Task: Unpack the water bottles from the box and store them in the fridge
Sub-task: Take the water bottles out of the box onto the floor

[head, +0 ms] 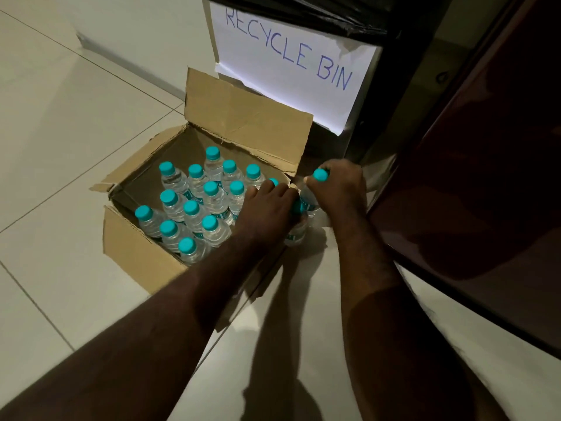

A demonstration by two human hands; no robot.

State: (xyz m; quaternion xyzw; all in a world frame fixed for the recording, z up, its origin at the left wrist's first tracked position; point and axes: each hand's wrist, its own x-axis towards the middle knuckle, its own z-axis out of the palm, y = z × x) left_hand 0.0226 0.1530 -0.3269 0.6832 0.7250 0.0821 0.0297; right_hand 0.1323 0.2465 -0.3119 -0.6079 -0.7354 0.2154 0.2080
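Clear plastic water bottles with turquoise caps [194, 208], still upright and crowded in the open brown cardboard box [142, 253] on the pale floor tiles, left of both grips. Right hand [337, 189] curled round one bottle [319, 175] by its neck, lifted at the box's right edge. Left hand [267, 208] closed over another bottle [296, 229] at that same corner, cap hidden beneath the fingers. Best lifted straight up, clear of the cardboard flap, gripped firmly at the necks to avoid slipping. Behind the grips, a dark-lined bin bearing a white "RECYCLE BIN" paper sign [291, 62]; to their right, a dark maroon fridge door [485, 177], probably. Most of the unpacking still ahead, judging by the full box.
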